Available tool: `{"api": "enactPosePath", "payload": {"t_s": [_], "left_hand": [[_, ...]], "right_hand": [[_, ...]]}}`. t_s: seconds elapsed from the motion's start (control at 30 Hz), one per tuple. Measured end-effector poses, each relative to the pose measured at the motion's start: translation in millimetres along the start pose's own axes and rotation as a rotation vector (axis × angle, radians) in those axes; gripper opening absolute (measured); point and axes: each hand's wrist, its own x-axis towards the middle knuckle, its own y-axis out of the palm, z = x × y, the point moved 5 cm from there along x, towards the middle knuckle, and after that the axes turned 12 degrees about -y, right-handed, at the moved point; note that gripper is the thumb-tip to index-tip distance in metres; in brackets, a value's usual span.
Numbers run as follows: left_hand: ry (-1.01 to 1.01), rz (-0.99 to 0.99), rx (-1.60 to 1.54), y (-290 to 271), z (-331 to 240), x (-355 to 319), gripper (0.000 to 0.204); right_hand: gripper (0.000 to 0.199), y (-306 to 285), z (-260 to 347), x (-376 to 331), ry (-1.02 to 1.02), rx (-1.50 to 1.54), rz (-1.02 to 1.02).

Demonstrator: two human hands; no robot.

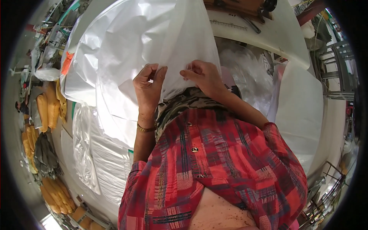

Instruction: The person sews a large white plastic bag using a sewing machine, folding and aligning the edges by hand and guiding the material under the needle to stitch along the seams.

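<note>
A white plastic sheet (134, 38) is spreading out in front of the person's waist, its far part lying over the table (276, 42) and its near edge bunching between the two hands. The left hand (148, 78) is gripping that near edge, thumb against curled fingers. The right hand (205, 76) is sitting just across from it on the same sheet, its thumb and fingertips apparently pinching a fold of the thin film; the exact contact is hard to see.

The step in hand seems to be handling the sheet's edge: the fingers are probably sorting or parting its layers. The next move is likely calling for a light, even pinch on both sides, since film this thin could be slipping or creasing easily.

Just below the sheet, patterned camouflage cloth (172, 107) and a red plaid shirt (207, 153) are covering the person's body. Right of the sheet, a heap of clear plastic (249, 76) is lying crumpled. Beyond its upper right side, a brown wooden base (234, 7) is standing on the table, with a dark metal tool (251, 25) lying beside it. Below the sheet's left part, folded clear film (111, 168) is lying in a flat pile. Farther left of the sheet, yellow bundles (48, 107) are hanging or lying; which, I cannot tell.
</note>
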Motion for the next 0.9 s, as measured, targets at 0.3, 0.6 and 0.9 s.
{"api": "enactPosePath", "payload": {"t_s": [0.3,0.6,0.9], "left_hand": [[-0.074,0.14,-0.005,13.6,-1.4,-2.5,0.008],[-0.231,0.171,-0.099,12.8,12.4,-2.8,0.012],[-0.259,0.242,-0.291,21.7,18.7,6.0,0.008]], "right_hand": [[0.019,9.7,68.9,5.5,-0.347,-0.286,0.251],[0.016,43.4,56.9,-7.0,-0.474,-0.459,0.541],[0.02,19.7,53.7,-10.6,-0.714,-0.48,0.42]]}}
